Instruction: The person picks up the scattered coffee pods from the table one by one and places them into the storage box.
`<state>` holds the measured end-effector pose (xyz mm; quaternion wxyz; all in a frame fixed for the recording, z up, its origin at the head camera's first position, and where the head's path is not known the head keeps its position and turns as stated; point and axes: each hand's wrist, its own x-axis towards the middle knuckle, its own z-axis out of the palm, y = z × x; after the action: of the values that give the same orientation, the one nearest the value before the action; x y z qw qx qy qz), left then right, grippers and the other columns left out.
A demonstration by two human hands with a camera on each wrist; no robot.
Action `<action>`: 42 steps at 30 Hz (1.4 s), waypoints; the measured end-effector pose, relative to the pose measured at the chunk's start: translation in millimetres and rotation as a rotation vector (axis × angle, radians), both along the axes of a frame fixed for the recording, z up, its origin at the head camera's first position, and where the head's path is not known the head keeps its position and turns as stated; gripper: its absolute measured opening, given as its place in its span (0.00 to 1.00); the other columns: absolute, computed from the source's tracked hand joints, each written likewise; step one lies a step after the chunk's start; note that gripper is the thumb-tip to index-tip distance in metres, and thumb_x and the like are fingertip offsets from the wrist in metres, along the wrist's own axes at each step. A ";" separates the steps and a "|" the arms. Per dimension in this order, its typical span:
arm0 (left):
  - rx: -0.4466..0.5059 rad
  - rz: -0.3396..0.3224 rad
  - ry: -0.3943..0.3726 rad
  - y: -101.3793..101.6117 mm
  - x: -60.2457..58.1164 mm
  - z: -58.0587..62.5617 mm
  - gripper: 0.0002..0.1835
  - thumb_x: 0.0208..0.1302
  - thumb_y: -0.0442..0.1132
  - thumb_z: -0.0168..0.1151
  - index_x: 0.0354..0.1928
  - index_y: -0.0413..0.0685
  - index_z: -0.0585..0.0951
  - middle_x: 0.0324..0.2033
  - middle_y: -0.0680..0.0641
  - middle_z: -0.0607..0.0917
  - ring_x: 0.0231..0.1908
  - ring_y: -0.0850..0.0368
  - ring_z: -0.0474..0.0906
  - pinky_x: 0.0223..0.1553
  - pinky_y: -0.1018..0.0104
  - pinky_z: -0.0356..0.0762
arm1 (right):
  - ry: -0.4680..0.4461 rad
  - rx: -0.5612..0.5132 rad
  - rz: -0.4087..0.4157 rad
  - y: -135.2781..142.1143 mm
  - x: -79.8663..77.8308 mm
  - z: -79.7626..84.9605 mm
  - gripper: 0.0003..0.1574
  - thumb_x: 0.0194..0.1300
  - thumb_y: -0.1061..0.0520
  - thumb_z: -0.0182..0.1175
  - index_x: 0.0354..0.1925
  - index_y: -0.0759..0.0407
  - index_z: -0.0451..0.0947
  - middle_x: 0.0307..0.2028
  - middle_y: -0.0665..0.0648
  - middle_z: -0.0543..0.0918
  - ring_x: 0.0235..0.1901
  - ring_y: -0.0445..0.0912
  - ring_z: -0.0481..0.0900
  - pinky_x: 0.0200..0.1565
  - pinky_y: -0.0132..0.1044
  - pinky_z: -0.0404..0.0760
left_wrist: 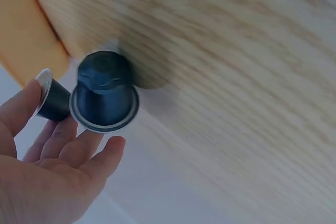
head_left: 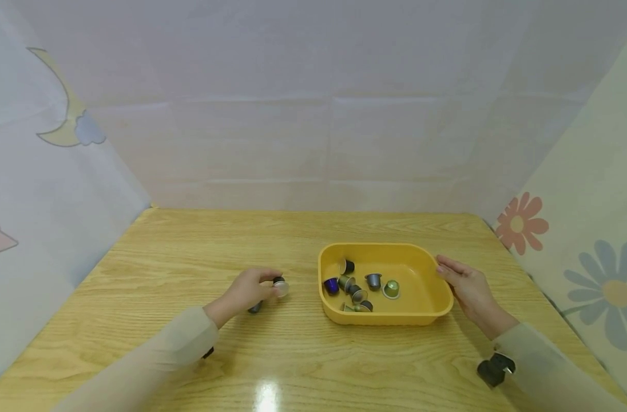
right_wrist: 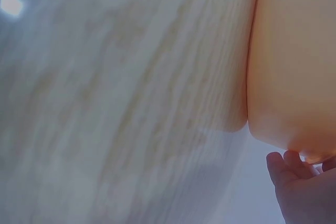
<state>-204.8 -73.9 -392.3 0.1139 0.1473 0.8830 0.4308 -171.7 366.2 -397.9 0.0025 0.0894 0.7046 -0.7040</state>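
Observation:
A dark coffee capsule with a pale lid is pinched between the thumb and fingers of my left hand, left of the yellow tub. The left wrist view shows this held capsule side on. Close by my left fingers, a second dark capsule stands on the table; in the head view this second capsule is partly hidden by the hand. My right hand grips the right end of the yellow tub at its rim, fingertips against the outer wall in the right wrist view.
Inside the tub lie several capsules, among them a blue capsule, a grey capsule and a green capsule, mostly toward its left half. The wooden table meets white cloth at the back and sides.

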 end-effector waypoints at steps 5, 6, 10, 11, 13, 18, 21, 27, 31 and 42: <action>0.082 0.039 -0.036 6.1 1.1 6.8 0.24 0.65 0.37 0.65 0.61 0.38 0.76 0.59 0.39 0.78 0.64 0.40 0.68 0.54 0.49 0.76 | -0.002 0.036 0.006 0.7 -0.4 -1.2 0.43 0.71 0.53 0.58 0.73 0.69 0.49 0.49 0.30 0.77 0.41 0.20 0.75 0.46 0.20 0.76; 0.100 0.046 -0.040 8.0 1.4 8.5 0.24 0.65 0.37 0.65 0.62 0.38 0.76 0.59 0.39 0.78 0.64 0.40 0.68 0.55 0.49 0.75 | -0.002 0.042 0.007 0.8 -0.3 -1.5 0.43 0.71 0.53 0.58 0.73 0.69 0.50 0.50 0.31 0.76 0.41 0.20 0.74 0.46 0.20 0.76; 0.148 0.082 -0.027 16.7 4.0 16.4 0.25 0.64 0.35 0.65 0.62 0.36 0.75 0.59 0.39 0.78 0.63 0.40 0.69 0.60 0.47 0.70 | 0.004 0.035 0.008 0.9 0.1 -1.9 0.44 0.71 0.52 0.58 0.73 0.69 0.49 0.50 0.30 0.77 0.41 0.19 0.74 0.47 0.20 0.76; 0.156 0.086 -0.022 18.7 4.8 18.5 0.25 0.64 0.35 0.65 0.62 0.36 0.75 0.58 0.39 0.78 0.62 0.40 0.69 0.60 0.46 0.70 | 0.005 0.033 0.008 0.8 0.3 -1.9 0.44 0.71 0.52 0.58 0.73 0.69 0.49 0.50 0.30 0.76 0.41 0.19 0.74 0.47 0.20 0.76; 0.169 0.099 -0.019 22.8 5.8 21.8 0.25 0.64 0.35 0.66 0.62 0.36 0.75 0.57 0.39 0.79 0.61 0.41 0.71 0.60 0.47 0.71 | 0.002 0.043 0.007 0.7 0.2 -1.9 0.45 0.70 0.52 0.59 0.73 0.68 0.50 0.52 0.32 0.76 0.41 0.19 0.74 0.47 0.20 0.76; 0.222 0.108 -0.039 33.5 7.8 27.3 0.23 0.63 0.34 0.67 0.60 0.37 0.78 0.54 0.41 0.82 0.56 0.45 0.76 0.56 0.51 0.75 | -0.013 0.077 0.011 0.7 -0.1 -1.5 0.44 0.71 0.51 0.58 0.73 0.67 0.50 0.64 0.41 0.68 0.40 0.18 0.73 0.48 0.20 0.75; 0.255 0.095 -0.050 40.3 11.2 29.6 0.23 0.62 0.34 0.68 0.58 0.37 0.79 0.53 0.41 0.82 0.54 0.46 0.78 0.55 0.53 0.76 | -0.011 0.083 0.015 0.9 0.3 -1.5 0.43 0.72 0.51 0.57 0.73 0.67 0.50 0.62 0.39 0.71 0.41 0.18 0.73 0.47 0.20 0.75; 0.276 0.066 -0.076 52.9 15.5 33.9 0.23 0.61 0.34 0.69 0.58 0.37 0.79 0.51 0.41 0.83 0.53 0.48 0.79 0.53 0.55 0.78 | -0.006 0.085 0.014 0.8 0.1 -1.4 0.43 0.72 0.51 0.57 0.73 0.67 0.50 0.53 0.33 0.75 0.41 0.19 0.73 0.47 0.20 0.76; 0.282 0.072 -0.085 60.4 14.1 34.2 0.23 0.60 0.34 0.69 0.57 0.36 0.79 0.49 0.40 0.84 0.51 0.48 0.80 0.51 0.58 0.79 | -0.010 0.086 0.011 0.4 -0.4 -1.6 0.43 0.71 0.51 0.57 0.73 0.68 0.51 0.49 0.31 0.76 0.40 0.19 0.73 0.47 0.20 0.76; 0.302 0.035 -0.110 85.5 11.1 36.5 0.24 0.61 0.33 0.69 0.58 0.33 0.78 0.51 0.39 0.83 0.53 0.47 0.79 0.51 0.60 0.80 | -0.018 0.100 0.001 0.4 -0.4 -0.3 0.42 0.72 0.51 0.57 0.73 0.67 0.52 0.45 0.29 0.77 0.40 0.19 0.73 0.45 0.20 0.76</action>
<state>-193.6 11.6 -355.8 0.1312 0.1233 0.8030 0.5681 -172.1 366.6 -398.1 0.0048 0.0954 0.7387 -0.6672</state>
